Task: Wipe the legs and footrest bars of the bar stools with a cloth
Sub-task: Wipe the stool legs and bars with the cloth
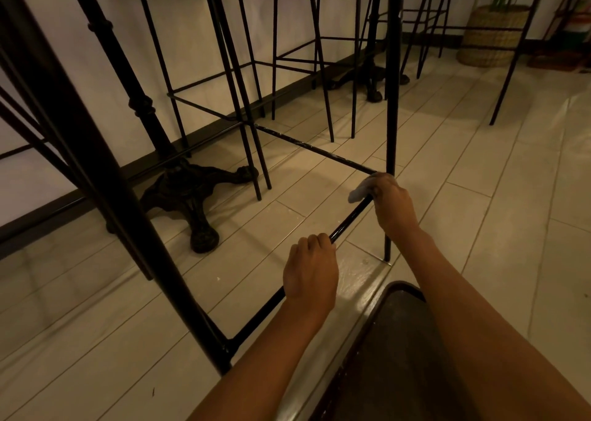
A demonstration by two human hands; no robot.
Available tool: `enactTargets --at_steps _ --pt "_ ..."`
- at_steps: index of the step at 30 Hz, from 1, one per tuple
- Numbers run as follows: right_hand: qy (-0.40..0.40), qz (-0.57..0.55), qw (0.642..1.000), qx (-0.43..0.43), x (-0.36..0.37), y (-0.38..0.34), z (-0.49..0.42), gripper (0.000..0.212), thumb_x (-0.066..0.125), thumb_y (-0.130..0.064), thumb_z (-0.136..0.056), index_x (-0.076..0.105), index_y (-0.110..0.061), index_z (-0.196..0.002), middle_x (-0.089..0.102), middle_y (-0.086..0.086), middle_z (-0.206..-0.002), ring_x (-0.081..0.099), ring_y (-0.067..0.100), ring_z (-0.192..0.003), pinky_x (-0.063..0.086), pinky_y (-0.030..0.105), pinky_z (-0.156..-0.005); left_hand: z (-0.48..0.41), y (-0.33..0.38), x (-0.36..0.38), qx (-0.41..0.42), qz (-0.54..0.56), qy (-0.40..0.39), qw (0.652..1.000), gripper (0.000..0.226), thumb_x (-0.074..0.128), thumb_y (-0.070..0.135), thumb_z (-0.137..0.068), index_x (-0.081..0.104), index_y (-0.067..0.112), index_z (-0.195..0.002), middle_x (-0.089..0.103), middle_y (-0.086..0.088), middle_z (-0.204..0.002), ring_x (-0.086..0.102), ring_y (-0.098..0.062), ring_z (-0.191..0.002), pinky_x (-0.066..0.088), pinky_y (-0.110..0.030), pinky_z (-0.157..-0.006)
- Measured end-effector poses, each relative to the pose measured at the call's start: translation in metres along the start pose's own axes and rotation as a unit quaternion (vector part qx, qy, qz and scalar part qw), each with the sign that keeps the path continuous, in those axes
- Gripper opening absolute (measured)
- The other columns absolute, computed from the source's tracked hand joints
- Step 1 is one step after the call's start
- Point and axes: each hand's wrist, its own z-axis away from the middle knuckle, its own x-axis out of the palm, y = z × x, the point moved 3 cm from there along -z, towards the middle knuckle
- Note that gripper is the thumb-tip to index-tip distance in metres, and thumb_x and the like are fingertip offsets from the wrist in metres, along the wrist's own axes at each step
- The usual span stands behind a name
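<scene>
Head-height view looking down under a row of black metal bar stools [274, 52] on a pale tiled floor [479, 228].

The nearest stool's footrest bar [351, 217] runs diagonally from lower centre up to the right. It joins a thick near leg [112, 177] at its low end and a thin upright leg [392, 100] at its high end.

- The left hand [310, 270] sits mid-bar, knuckles up, fingers curled over the bar and gripping it.
- The right hand [391, 203] is at the top corner, where bar meets upright leg. It grips a small pale cloth [361, 190], bunched against the bar.
- A second bar [313, 148] leads off from that corner toward the back and shows pale specks along it.

In the bg are an ornate dark table base [188, 193] at left and a woven basket [492, 36] w/ a plant at top right.

Handling, as a judgement: the bar looks thin, rigid and smooth-painted, so it won't flex. The stool frame is tall and prob. light, so it could skid or rock on tile. One hand bracing the bar, as the left does, seems the sensible hold.

The cloth is soft and limp. It is best wrapped right round the bar and slid along, w/ extra pressure at the welded corners where grime prob. collects.
</scene>
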Motion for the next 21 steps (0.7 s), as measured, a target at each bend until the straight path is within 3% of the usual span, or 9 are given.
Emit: enactTargets --at_steps 2,3,6,9,12,15,17,21 --pt "-0.005 0.011 1.000 0.010 -0.002 -0.003 0.000 0.040 0.048 0.017 -0.080 0.059 -0.021 -0.081 0.059 0.002 -0.099 0.051 0.001 -0.083 0.035 0.002 -0.089 0.000 0.000 0.000 0.004 0.000 -0.008 1.000 0.023 0.083 0.023 -0.062 0.065 0.011 -0.067 0.060 -0.003 -0.059 0.053 -0.014 -0.050 0.042 -0.023 -0.048" --pt "-0.009 0.018 1.000 0.020 -0.002 -0.005 0.001 0.039 0.047 0.016 -0.081 0.059 -0.020 -0.079 0.058 0.002 -0.100 0.050 0.000 -0.082 0.032 0.001 -0.088 0.000 0.000 0.000 0.003 -0.001 -0.010 1.000 0.023 0.083 0.023 -0.062 0.065 0.011 -0.068 0.060 -0.003 -0.060 0.053 -0.014 -0.050 0.042 -0.024 -0.048" --pt "-0.031 0.028 0.999 0.016 0.004 -0.002 0.001 0.048 0.052 0.008 -0.084 0.053 -0.037 -0.069 0.059 -0.001 -0.102 0.054 0.000 -0.080 0.038 0.015 -0.096 0.001 0.001 0.000 0.004 -0.003 -0.017 1.000 0.019 0.080 0.023 -0.068 0.064 0.011 -0.070 0.060 -0.003 -0.062 0.053 -0.014 -0.052 0.042 -0.025 -0.049" --pt "-0.061 0.015 0.998 0.010 0.005 0.006 -0.003 0.052 0.054 0.003 -0.086 0.050 -0.045 -0.067 0.062 0.000 -0.102 0.061 0.008 -0.090 0.044 0.030 -0.101 0.001 0.001 0.001 0.009 -0.008 -0.030 0.999 0.016 0.075 0.023 -0.074 0.065 0.011 -0.075 0.061 -0.003 -0.066 0.053 -0.014 -0.056 0.042 -0.025 -0.051" --pt "-0.040 0.012 0.999 0.014 0.000 0.007 -0.006 0.054 0.049 0.008 -0.085 0.049 -0.043 -0.069 0.062 -0.004 -0.098 0.058 0.003 -0.089 0.044 0.024 -0.096 0.001 0.001 0.002 0.010 -0.010 -0.036 0.999 0.016 0.073 0.025 -0.077 0.065 0.012 -0.078 0.063 -0.003 -0.069 0.055 -0.014 -0.058 0.044 -0.025 -0.053" --pt "-0.024 0.014 1.000 0.012 -0.001 0.005 -0.003 0.044 0.047 0.015 -0.082 0.062 -0.026 -0.079 0.056 -0.011 -0.093 0.054 0.003 -0.092 0.038 0.014 -0.093 0.002 0.001 0.001 0.013 -0.011 -0.039 0.999 0.015 0.068 0.025 -0.082 0.065 0.011 -0.082 0.064 -0.003 -0.073 0.057 -0.015 -0.061 0.045 -0.025 -0.055" --pt "-0.029 0.024 0.999 0.016 0.001 0.003 -0.002 0.037 0.047 0.013 -0.083 0.065 -0.018 -0.084 0.055 -0.008 -0.097 0.054 0.004 -0.092 0.037 0.014 -0.091 0.003 0.001 0.001 0.015 -0.016 -0.040 0.999 0.015 0.067 0.025 -0.083 0.065 0.011 -0.083 0.064 -0.004 -0.074 0.057 -0.015 -0.062 0.045 -0.025 -0.056" --pt "-0.063 0.026 0.998 0.001 0.003 0.002 -0.001 0.041 0.051 0.005 -0.087 0.059 -0.033 -0.073 0.061 -0.004 -0.100 0.059 0.006 -0.087 0.041 0.022 -0.097 0.000 0.001 0.000 0.006 -0.010 -0.025 1.000 0.020 0.078 0.025 -0.070 0.065 0.010 -0.072 0.061 -0.004 -0.062 0.054 -0.014 -0.052 0.043 -0.025 -0.049"
